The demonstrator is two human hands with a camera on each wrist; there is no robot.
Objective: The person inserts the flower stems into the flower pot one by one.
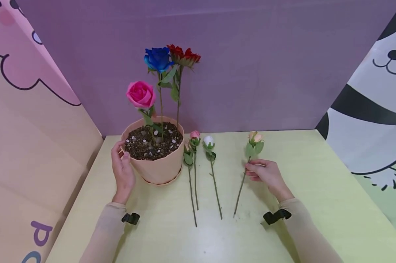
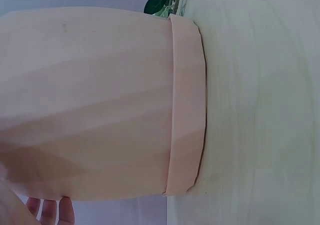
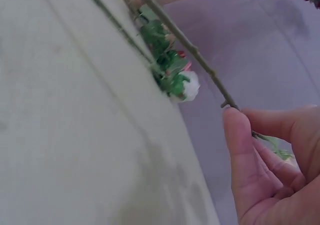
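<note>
At the left, my left hand (image 1: 123,175) rests against the side of a pink flowerpot (image 1: 158,170), thumb near the rim and fingers along the wall. That pot (image 2: 100,105) fills much of the left wrist view, with a few fingertips (image 2: 66,212) at its edge. Dark soil in it bears a pink rose (image 1: 141,94), a blue rose (image 1: 158,59) and a red flower (image 1: 184,56), all upright. My right hand (image 1: 266,173) pinches the stem of a peach rose (image 1: 255,138) between thumb and fingers. Its stem (image 3: 200,60) slants across the right wrist view.
Between pot and right hand lie a white rose (image 1: 209,141) and a pink rosebud (image 1: 195,136), with another leafy stem (image 1: 192,197) beside it. The pale table (image 1: 316,219) ends at a purple backdrop (image 1: 266,65). Printed panels flank it on both sides.
</note>
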